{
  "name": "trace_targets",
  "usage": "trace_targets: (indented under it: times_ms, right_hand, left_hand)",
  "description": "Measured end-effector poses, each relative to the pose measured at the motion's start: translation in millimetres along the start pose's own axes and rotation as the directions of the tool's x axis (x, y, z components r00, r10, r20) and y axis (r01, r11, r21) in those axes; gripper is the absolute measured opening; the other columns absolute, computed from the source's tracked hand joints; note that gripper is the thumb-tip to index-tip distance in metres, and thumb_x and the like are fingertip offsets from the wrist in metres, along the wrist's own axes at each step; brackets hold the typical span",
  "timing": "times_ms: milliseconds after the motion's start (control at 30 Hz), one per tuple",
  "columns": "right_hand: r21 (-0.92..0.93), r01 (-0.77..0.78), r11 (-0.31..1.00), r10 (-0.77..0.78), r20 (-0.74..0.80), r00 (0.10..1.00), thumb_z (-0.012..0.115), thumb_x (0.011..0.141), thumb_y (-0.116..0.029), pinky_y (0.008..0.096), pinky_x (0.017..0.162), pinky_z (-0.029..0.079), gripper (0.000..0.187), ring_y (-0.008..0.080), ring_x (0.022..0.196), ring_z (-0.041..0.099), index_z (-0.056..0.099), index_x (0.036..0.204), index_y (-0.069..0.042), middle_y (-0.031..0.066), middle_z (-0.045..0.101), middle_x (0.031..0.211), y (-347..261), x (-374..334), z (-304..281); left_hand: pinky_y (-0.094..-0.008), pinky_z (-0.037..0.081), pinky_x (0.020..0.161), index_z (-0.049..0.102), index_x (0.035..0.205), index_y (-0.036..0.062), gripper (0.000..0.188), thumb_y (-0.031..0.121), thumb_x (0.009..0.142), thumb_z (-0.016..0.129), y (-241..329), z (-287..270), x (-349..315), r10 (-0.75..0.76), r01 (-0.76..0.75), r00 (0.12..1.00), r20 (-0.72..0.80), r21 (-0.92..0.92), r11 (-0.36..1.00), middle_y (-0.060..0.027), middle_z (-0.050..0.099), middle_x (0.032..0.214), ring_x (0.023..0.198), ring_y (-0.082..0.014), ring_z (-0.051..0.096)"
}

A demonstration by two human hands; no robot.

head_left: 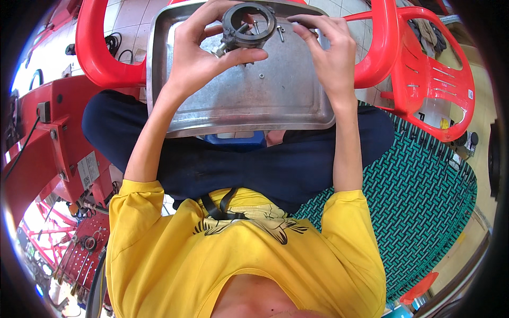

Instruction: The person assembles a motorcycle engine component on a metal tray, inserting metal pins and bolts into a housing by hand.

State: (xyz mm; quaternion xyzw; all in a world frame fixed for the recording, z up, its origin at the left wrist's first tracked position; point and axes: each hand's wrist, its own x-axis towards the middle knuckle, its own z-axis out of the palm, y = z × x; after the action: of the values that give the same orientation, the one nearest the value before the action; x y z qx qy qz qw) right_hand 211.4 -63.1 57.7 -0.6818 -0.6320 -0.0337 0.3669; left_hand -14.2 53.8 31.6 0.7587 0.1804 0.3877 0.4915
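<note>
My left hand [209, 45] grips a dark ring-shaped metal part [228, 24] with small fittings on its side, holding it tilted over a metal tray [244, 114]. Fingers wrap its far side and the thumb lies along its near edge. To the right of the ring is my right hand [331, 45], thumb and forefinger brought together in a pinch; whatever they hold is too small to make out. Between the hands, small screws [281, 36] lie on the tray. A small nut [261, 76] sits nearer the tray's middle.
The tray rests over my crossed legs [238, 164]. Red plastic chairs [437, 74] stand beyond and to the right. Red metal machinery [47, 132] is close on the left. Under me at right spreads a green woven seat [419, 201].
</note>
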Motion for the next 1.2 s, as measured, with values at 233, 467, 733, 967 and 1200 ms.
trace_targets:
  times_ms: [233,467,733,967,1200]
  right_hand:
    - [-0.035,-0.266,0.963,0.265,0.285,0.921,0.079,0.081,-0.032,0.0403,0.071,0.053,0.023,0.0293,0.082,0.072,0.074,0.089,-0.011,0.0077,0.076,0.086,-7,-11,6]
    - [-0.151,-0.247,0.957,0.288,0.413,0.864,0.080,0.077,-0.034,0.0443,0.072,0.053,0.026,0.0321,0.081,0.071,0.074,0.090,-0.012,0.0096,0.074,0.082,-7,-14,7]
    - [-0.274,-0.252,0.928,0.351,0.421,0.836,0.082,0.076,-0.027,0.0448,0.072,0.054,0.023,0.0324,0.083,0.071,0.076,0.093,-0.012,0.0097,0.075,0.086,-1,-17,7]
    - [-0.294,-0.272,0.916,0.383,0.446,0.809,0.079,0.079,-0.019,0.0406,0.077,0.053,0.020,0.0281,0.090,0.071,0.072,0.096,-0.011,0.0055,0.076,0.092,0,-16,5]
    - [-0.279,-0.295,0.914,0.397,0.464,0.792,0.078,0.079,-0.014,0.0414,0.080,0.053,0.025,0.0281,0.095,0.071,0.070,0.103,-0.012,0.0060,0.076,0.096,-2,-17,4]
  left_hand:
    - [-0.0319,0.052,0.095,0.066,0.123,0.0071,0.050,0.028,0.082,0.085,-3,-3,0,-0.019,0.027,0.999,-0.051,0.170,0.985,-0.0083,0.072,0.113,0.108,-0.0191,0.068]
    - [-0.0243,0.052,0.071,0.066,0.102,0.0035,0.038,0.017,0.075,0.090,35,12,14,-0.125,0.141,0.975,-0.183,0.079,0.987,0.0008,0.069,0.081,0.076,-0.0071,0.065]
    - [-0.0254,0.052,0.079,0.068,0.104,0.0016,0.028,0.015,0.084,0.083,35,11,17,-0.172,0.195,0.952,-0.255,0.066,0.979,-0.0033,0.072,0.092,0.087,-0.0094,0.066]
    - [-0.0244,0.053,0.078,0.066,0.104,0.0008,0.029,0.012,0.084,0.083,29,15,16,-0.257,0.206,0.942,-0.217,-0.233,0.950,-0.0048,0.072,0.094,0.085,-0.0103,0.067]
    - [-0.0223,0.051,0.071,0.063,0.099,0.0037,0.035,0.011,0.077,0.089,22,12,14,-0.189,0.178,0.955,-0.227,-0.071,0.982,0.0023,0.063,0.080,0.074,-0.0061,0.061]
